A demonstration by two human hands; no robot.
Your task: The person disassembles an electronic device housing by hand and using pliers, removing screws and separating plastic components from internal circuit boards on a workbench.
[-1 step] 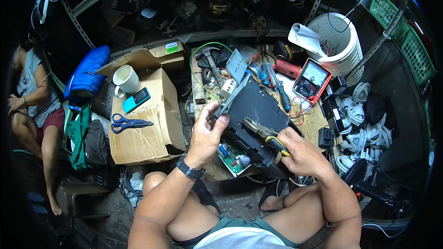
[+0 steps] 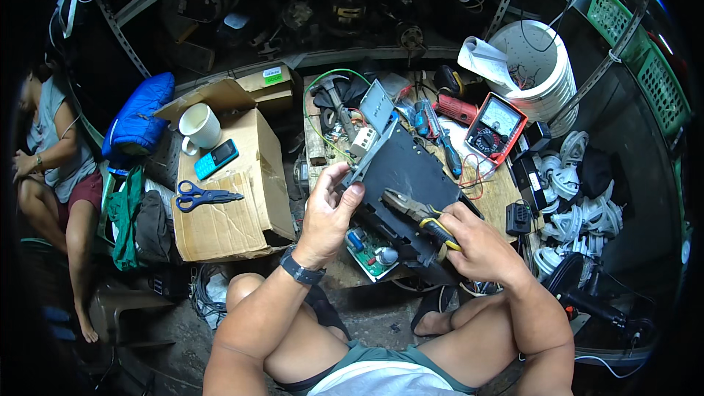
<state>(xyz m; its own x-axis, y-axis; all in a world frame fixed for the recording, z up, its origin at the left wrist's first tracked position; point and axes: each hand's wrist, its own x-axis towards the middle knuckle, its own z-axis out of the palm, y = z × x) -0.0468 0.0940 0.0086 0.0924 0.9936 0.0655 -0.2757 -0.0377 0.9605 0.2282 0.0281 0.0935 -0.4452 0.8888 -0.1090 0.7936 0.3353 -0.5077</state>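
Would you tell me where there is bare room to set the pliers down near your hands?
The cardboard box top is bare between the blue scissors and its right edge, and in front of the scissors. The black panel is bare above the pliers. The wooden board around the multimeter and screwdrivers is crowded.

Left of centre in my view sits a big brown cardboard box, flaps open, with a small blue phone lying dark-screened on top. Behind it, a smaller brown carton carries a white-and-green label. Upper right, the red-cased meter shows its pale dial face.
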